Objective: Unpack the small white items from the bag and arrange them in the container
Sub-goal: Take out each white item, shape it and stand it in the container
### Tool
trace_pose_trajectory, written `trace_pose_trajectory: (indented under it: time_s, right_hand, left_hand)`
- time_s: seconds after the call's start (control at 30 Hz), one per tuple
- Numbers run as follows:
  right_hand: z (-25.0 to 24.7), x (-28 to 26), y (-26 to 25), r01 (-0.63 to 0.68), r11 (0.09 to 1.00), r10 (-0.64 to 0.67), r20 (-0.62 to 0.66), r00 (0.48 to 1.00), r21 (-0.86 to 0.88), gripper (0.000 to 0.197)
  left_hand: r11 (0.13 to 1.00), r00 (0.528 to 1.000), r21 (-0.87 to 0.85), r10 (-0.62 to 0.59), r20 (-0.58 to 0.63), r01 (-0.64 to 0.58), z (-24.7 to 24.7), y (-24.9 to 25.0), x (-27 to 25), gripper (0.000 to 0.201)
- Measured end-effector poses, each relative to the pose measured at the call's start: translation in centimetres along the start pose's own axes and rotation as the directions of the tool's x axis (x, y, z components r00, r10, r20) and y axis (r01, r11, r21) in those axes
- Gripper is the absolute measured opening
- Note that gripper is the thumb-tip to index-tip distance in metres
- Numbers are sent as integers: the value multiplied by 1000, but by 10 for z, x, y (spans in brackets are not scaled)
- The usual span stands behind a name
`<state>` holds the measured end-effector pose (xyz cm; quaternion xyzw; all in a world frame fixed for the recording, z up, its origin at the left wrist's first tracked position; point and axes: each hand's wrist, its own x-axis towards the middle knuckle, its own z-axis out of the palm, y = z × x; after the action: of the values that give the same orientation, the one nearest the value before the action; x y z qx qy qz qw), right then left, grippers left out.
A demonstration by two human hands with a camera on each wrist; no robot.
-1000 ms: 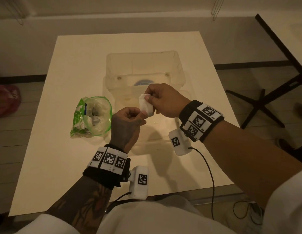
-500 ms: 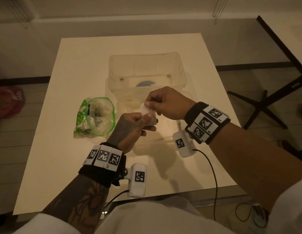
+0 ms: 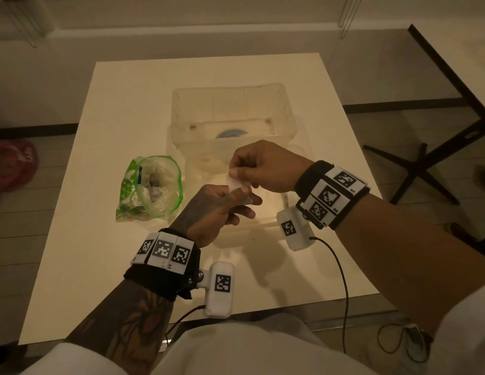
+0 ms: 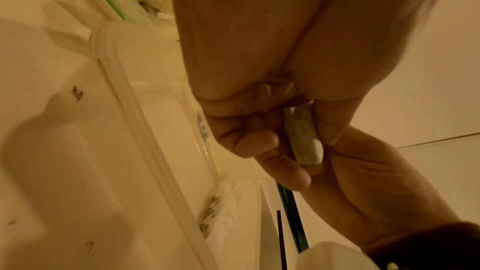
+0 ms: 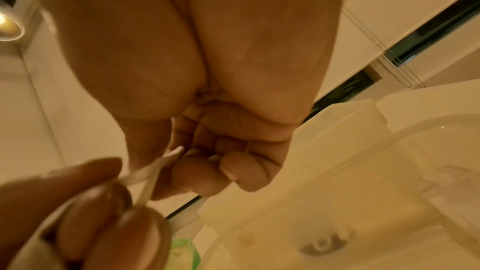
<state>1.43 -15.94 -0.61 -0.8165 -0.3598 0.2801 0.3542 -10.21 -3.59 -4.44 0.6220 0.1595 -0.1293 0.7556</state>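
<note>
Hands pinch one flat white packet (image 3: 237, 182) (papery): left grip (image 3: 217, 209) below, right grip (image 3: 263, 166) above clear container (image 3: 179, 109)

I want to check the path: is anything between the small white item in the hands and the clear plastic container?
Nothing visible. Both hands pinch the small white item directly above the open, clear plastic container; the green-rimmed bag lies beside it.

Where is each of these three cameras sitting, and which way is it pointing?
Head: worn on the head, looking down at the table, container, bag; both forearms show.
Left wrist: under the left hand, looking along its fingers pinching the small white item.
Right wrist: under the right hand, facing its fingertips.
Shared: all show the item held by both hands.
</note>
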Motion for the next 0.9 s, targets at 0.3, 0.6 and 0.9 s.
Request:
trace_pose_trajectory:
  time_s: [0.3, 0.6, 0.9]
  right_hand:
    - [1, -1, 1, -30, 997, 32, 32, 999, -70, 15]
    - [2, -3, 1, -24, 998, 27, 52, 998, -53, 15]
    - [1, 0, -1, -13, 1000, 14, 40, 999, -13, 14]
  left_hand:
    - [1000, 999, -17, 21, -35, -21, -2, -6, -4, 18]
    - [999, 999, -30, 30, 10, -30, 0, -8, -8, 29]
    - [999, 1000, -48, 19, -7, -20, 4, -8, -5, 30]
